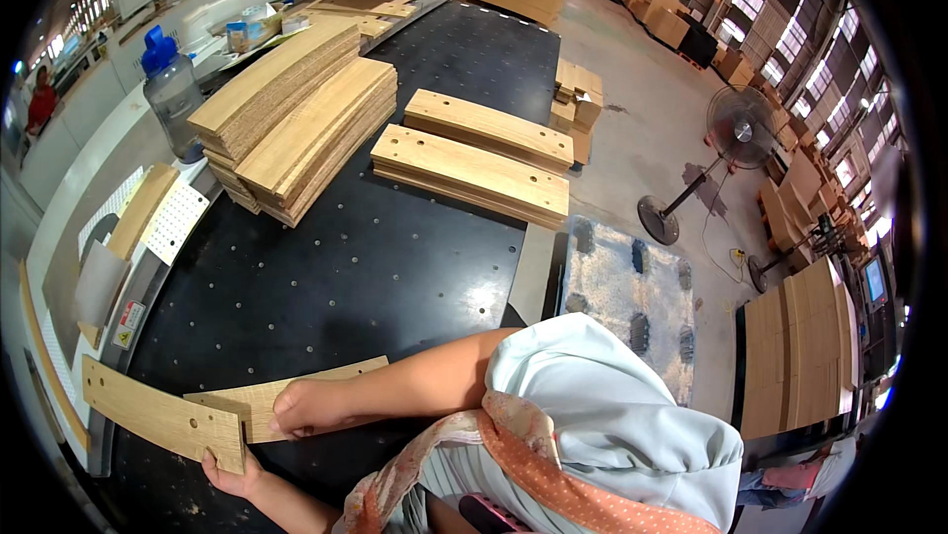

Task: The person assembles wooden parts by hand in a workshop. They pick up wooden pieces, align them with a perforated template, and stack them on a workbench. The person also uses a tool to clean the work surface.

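Note:
Low on the left, my left hand (pixel 233 476) grips the right end of a drilled wooden board (pixel 158 418), thumb on its face. The board is light wood-grained, with several round holes, and is tilted up. Behind it a second wooden board (pixel 341 377) lies on the black table, partly covered by the first board and my right arm. My right hand (pixel 304 408) is closed in a fist over this second board, close to the held board's end. Its fingertips are turned away, so what they hold, if anything, is hidden.
The black table (pixel 341 282) is dotted with small holes. On it stand tall stacks of plain boards (pixel 316 129) and two lower stacks of drilled boards (pixel 474 171). A blue-capped bottle (pixel 173 100) stands at the left edge. A floor fan (pixel 741 129) and a worn pallet (pixel 632 287) are to the right.

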`<state>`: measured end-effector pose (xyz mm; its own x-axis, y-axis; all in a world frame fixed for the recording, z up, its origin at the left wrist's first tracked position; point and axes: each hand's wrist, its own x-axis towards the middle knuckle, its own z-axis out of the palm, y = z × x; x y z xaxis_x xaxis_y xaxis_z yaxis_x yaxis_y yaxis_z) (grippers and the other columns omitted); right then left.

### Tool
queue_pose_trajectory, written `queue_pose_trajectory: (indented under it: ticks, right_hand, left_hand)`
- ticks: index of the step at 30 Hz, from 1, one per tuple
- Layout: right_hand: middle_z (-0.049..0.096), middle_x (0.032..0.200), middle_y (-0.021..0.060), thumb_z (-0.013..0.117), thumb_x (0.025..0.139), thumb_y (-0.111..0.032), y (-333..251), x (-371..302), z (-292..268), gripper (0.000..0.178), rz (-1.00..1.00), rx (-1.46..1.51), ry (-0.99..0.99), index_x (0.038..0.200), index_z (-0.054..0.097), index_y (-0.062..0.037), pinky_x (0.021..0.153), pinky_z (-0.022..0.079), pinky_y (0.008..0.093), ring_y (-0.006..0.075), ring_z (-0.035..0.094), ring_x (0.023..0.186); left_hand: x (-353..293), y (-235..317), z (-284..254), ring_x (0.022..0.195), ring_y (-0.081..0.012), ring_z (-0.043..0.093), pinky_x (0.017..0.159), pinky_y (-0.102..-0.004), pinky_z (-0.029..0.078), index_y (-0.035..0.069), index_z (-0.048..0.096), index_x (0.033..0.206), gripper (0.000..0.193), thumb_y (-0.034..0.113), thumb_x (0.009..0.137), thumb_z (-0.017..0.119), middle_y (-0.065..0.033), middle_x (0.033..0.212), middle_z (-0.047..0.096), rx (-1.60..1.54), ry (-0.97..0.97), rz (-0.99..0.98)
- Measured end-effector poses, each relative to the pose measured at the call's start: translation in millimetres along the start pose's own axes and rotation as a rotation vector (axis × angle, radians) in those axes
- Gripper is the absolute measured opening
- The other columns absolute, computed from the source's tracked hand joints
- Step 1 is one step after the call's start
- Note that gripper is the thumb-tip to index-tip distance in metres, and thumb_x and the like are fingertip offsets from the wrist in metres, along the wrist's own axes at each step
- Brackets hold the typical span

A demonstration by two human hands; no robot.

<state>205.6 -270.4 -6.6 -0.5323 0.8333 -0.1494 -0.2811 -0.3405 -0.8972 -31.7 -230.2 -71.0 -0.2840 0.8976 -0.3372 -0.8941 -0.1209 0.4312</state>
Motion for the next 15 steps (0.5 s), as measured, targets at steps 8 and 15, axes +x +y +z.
queue_pose_trajectory:
  ticks: [8, 15]
  right_hand:
    - [0.059, 0.082, 0.0003, 0.062, 0.081, -0.006, -96, 46, -41, 0.02, -0.301, -0.443, 0.214, 0.101, 0.061, -0.0102, 0.064, 0.046, 0.024, 0.008, 0.054, 0.072]
    - [0.057, 0.087, 0.0003, 0.062, 0.086, -0.011, -165, 156, -43, 0.015, -0.496, -0.326, 0.51, 0.1, 0.058, -0.008, 0.068, 0.045, 0.0276, 0.0118, 0.053, 0.08]
  left_hand:
    - [-9, -14, 4, 0.121, -0.0363, 0.047, 0.104, -0.052, 0.036, -0.002, 0.042, 0.132, 0.058, 0.014, 0.076, 0.051, -0.0193, 0.13, 0.05, -0.093, -0.138, -0.022]
    - [-23, -17, 12, 0.116, -0.0338, 0.052, 0.1, -0.0479, 0.041, 0.002, 0.043, 0.132, 0.061, 0.007, 0.072, 0.053, -0.0158, 0.124, 0.055, -0.128, -0.262, 0.0]
